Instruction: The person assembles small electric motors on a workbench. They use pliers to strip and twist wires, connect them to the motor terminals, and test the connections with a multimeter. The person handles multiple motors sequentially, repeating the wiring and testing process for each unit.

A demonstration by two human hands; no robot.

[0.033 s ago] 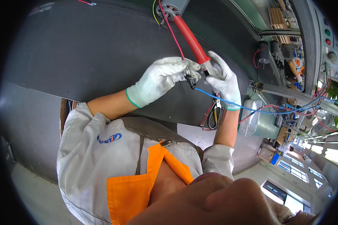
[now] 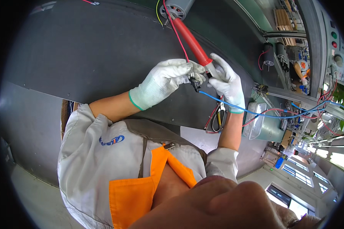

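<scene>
My left hand [image 2: 166, 78], in a white knit glove, pinches a small black clip [image 2: 195, 82] at the end of a blue wire [image 2: 233, 105]. A thin red wire [image 2: 180, 42] runs from a grey motor [image 2: 182, 7] down to these fingers. My right hand [image 2: 230, 84], gloved too, is closed round the near end of a red probe-like tool [image 2: 192, 40] with a pale collar. The tool slants up and left, its far end by the motor's shaft; whether they touch I cannot tell. The fingers partly cover the clip's jaws.
Pliers [image 2: 219, 114] lie near my right wrist on the dark worktop [image 2: 88, 45]. Beyond are a clear plastic bin [image 2: 255, 121], another motor [image 2: 268, 55] and a control box [image 2: 338, 51] with green and red buttons. A co-worker [image 2: 302, 69] is at the far right.
The far end of the red tool has shifted slightly left against the motor. The blue wire sags a little lower at the right. Both hands keep their grips.
</scene>
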